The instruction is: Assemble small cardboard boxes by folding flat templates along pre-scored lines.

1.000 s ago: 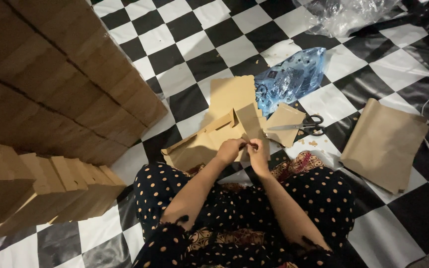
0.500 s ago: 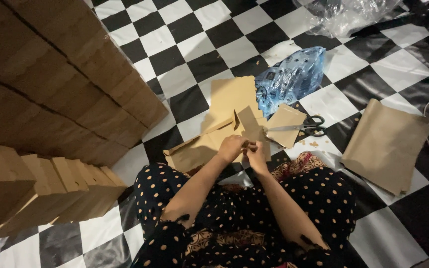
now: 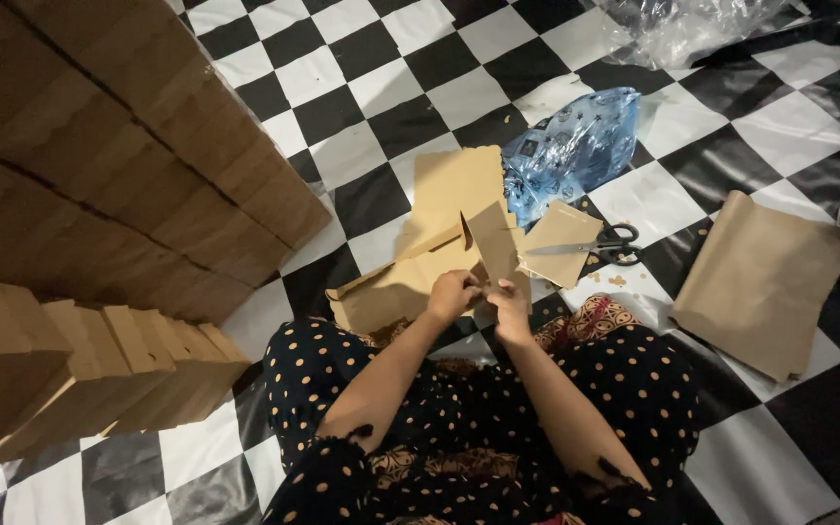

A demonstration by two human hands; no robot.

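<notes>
Brown paper bag (image 3: 410, 277), flat and half-folded, lies on the checkered floor (image 3: 342, 117) just ahead of the person's knees. Its upright flap (image 3: 491, 241) rises between both hands. The left hand (image 3: 452, 295) and right hand (image 3: 509, 303) meet at the flap's base, fingers pressed together, pinching the paper's edge. A crinkled blue plastic bag (image 3: 576, 146) sits beyond, with black-handled scissors (image 3: 605, 243) resting on a small paper piece (image 3: 556, 238). A stack of flat brown sheets (image 3: 755, 282) lies to the right. Rows of finished brown bags (image 3: 99, 194) are piled at left. Clear plastic wrap (image 3: 692, 24) is bunched at the top.
</notes>
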